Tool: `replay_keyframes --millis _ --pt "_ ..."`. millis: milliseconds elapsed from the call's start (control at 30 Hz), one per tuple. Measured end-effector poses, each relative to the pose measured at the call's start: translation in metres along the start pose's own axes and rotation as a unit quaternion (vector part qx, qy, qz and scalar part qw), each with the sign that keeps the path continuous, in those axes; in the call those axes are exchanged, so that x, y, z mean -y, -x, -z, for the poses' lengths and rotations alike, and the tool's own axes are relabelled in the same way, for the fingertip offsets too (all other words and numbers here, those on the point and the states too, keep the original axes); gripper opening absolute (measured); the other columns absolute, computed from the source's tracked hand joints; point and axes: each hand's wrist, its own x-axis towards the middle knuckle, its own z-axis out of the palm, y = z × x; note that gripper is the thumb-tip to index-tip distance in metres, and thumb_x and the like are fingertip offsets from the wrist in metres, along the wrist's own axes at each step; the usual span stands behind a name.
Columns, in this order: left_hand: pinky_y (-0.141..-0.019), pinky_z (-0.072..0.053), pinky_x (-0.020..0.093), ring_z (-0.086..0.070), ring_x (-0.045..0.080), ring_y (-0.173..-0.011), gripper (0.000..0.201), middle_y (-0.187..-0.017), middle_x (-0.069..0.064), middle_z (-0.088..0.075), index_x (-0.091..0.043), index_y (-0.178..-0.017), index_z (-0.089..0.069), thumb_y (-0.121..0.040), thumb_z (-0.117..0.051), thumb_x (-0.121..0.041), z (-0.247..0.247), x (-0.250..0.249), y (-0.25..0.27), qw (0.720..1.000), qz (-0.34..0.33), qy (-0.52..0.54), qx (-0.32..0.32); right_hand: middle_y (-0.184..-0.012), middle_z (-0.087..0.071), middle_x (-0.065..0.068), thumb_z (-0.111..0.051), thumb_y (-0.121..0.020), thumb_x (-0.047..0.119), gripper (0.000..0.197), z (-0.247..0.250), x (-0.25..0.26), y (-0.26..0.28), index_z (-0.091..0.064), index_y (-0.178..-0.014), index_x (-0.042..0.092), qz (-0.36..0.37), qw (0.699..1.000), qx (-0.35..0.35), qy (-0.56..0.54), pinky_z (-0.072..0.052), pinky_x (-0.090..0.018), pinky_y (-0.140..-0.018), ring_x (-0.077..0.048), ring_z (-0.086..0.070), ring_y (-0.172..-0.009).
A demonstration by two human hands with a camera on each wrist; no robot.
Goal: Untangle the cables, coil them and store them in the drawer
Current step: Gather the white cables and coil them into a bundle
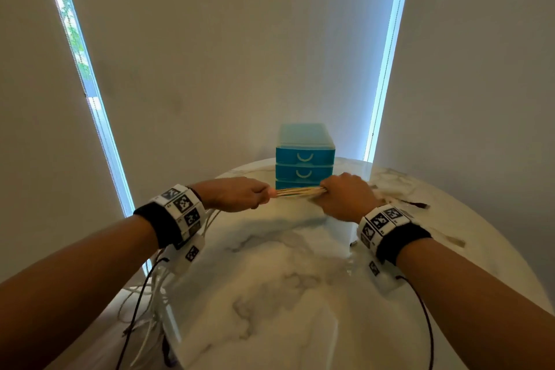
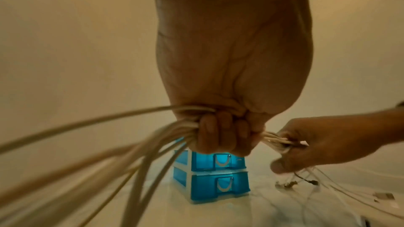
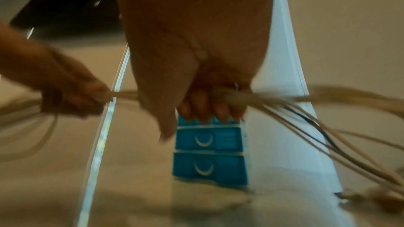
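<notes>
Both hands are raised above a round marble table (image 1: 270,279) and hold one bundle of pale cables (image 1: 297,192) between them. The left hand (image 1: 234,193) has its fingers curled tightly round the bundle; in the left wrist view the curled fingers (image 2: 218,127) wrap the strands, which fan out from that fist towards the near left side. The right hand (image 1: 345,194) also has its fingers closed round the bundle, with the thumb hanging below it in the right wrist view. The short stretch of cables between the two fists runs straight and roughly level, just in front of a blue drawer unit (image 1: 304,156). From the left fist the loose lengths drop over the left edge of the table and hang below it. From the right fist the strands spread out to the right and down onto the tabletop, where several plug ends (image 1: 417,205) lie near the far right edge; at least one dark strand runs among the pale ones in the right wrist view. The drawer unit stands at the far edge of the table, against pale window blinds (image 1: 240,39). All of its visible drawers are pushed in, each with a pale curved handle (image 1: 304,157). Both wrists carry black bands with patterned white marker blocks (image 1: 183,210).
</notes>
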Motion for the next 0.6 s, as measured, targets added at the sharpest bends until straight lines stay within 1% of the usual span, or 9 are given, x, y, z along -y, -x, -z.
replay_keyframes --millis 67,133,233,300,333,400,433,500,600 --pt "-0.083 -0.044 0.036 -0.055 0.019 -0.091 0.041 -0.097 -0.001 -0.062 -0.018 -0.108 -0.058 -0.117 -0.028 -0.044 -0.004 -0.003 -0.003 0.997 -0.017 -0.052 -0.05 -0.107 -0.073 0.002 -0.061 -0.09 0.077 0.059 -0.001 0.015 -0.001 -0.066 -0.118 0.025 0.009 0.997 0.074 -0.015 -0.056 -0.038 -0.09 -0.023 -0.068 -0.095" --pt "-0.086 -0.046 0.039 -0.06 0.022 -0.094 0.041 -0.104 0.0 -0.066 -0.019 -0.115 -0.06 -0.117 -0.028 -0.044 -0.008 -0.009 -0.008 0.992 -0.027 -0.095 -0.072 -0.111 -0.071 0.006 -0.067 -0.087 0.076 0.065 0.001 0.039 -0.002 -0.064 -0.124 0.022 0.056 0.991 0.089 -0.086 -0.056 -0.039 -0.094 -0.019 -0.067 -0.099" --pt "-0.089 -0.049 0.039 -0.065 0.02 -0.099 0.042 -0.114 -0.004 -0.07 -0.027 -0.127 -0.062 -0.115 -0.03 -0.052 -0.007 -0.017 -0.012 0.981 -0.064 -0.157 -0.093 -0.09 -0.067 0.007 -0.068 -0.097 0.06 0.044 0.009 0.062 -0.005 -0.07 -0.102 0.016 0.088 0.978 0.079 -0.173 -0.051 -0.031 -0.083 -0.014 -0.064 -0.084" --pt "-0.089 -0.052 0.04 -0.066 0.021 -0.096 0.044 -0.111 -0.002 -0.071 -0.026 -0.122 -0.061 -0.113 -0.029 -0.056 -0.005 -0.018 -0.012 0.974 -0.086 -0.176 -0.116 -0.086 -0.072 -0.002 -0.067 -0.097 0.058 0.051 0.012 0.06 -0.007 -0.074 -0.093 0.007 0.057 0.976 0.082 -0.196 -0.056 -0.034 -0.082 -0.019 -0.067 -0.084" --pt "-0.088 -0.052 0.041 -0.066 0.021 -0.094 0.043 -0.108 -0.001 -0.07 -0.025 -0.118 -0.059 -0.114 -0.029 -0.055 -0.004 -0.017 -0.012 0.973 -0.099 -0.167 -0.126 -0.085 -0.074 -0.004 -0.067 -0.096 0.06 0.053 0.011 0.057 -0.008 -0.076 -0.09 0.008 0.046 0.975 0.069 -0.205 -0.06 -0.037 -0.083 -0.021 -0.069 -0.084" --pt "-0.086 -0.053 0.041 -0.064 0.021 -0.092 0.04 -0.103 0.0 -0.067 -0.024 -0.112 -0.057 -0.114 -0.03 -0.054 -0.002 -0.014 -0.012 0.979 -0.127 -0.103 -0.12 -0.076 -0.073 -0.002 -0.061 -0.092 0.062 0.051 0.011 0.05 -0.009 -0.075 -0.079 0.015 0.036 0.985 0.005 -0.171 -0.063 -0.041 -0.077 -0.02 -0.069 -0.076" --pt "-0.086 -0.053 0.038 -0.063 0.018 -0.092 0.038 -0.102 -0.001 -0.066 -0.026 -0.111 -0.057 -0.114 -0.031 -0.053 0.002 -0.013 -0.012 0.984 -0.132 -0.068 -0.099 -0.071 -0.07 0.001 -0.059 -0.091 0.061 0.048 0.012 0.046 -0.011 -0.074 -0.078 0.017 0.03 0.99 -0.018 -0.137 -0.062 -0.038 -0.07 -0.019 -0.067 -0.07" --pt "-0.081 -0.051 0.028 -0.059 0.011 -0.086 0.033 -0.099 -0.005 -0.062 -0.03 -0.109 -0.057 -0.114 -0.033 -0.052 0.012 -0.009 -0.01 0.993 -0.111 0.006 -0.047 -0.067 -0.06 0.007 -0.061 -0.094 0.05 0.037 0.022 0.033 -0.016 -0.076 -0.086 0.017 0.017 0.997 -0.047 -0.056 -0.05 -0.028 -0.059 -0.015 -0.06 -0.063" --pt "-0.069 -0.044 0.022 -0.043 0.009 -0.07 0.046 -0.083 -0.006 -0.05 -0.018 -0.104 -0.057 -0.11 -0.034 -0.057 0.031 -0.004 -0.004 0.978 -0.073 0.191 0.046 -0.062 -0.045 0.008 -0.059 -0.098 0.04 0.027 0.042 0.017 -0.016 -0.072 -0.086 0.019 0.013 0.994 -0.103 0.039 -0.032 -0.026 -0.052 -0.014 -0.048 -0.057"
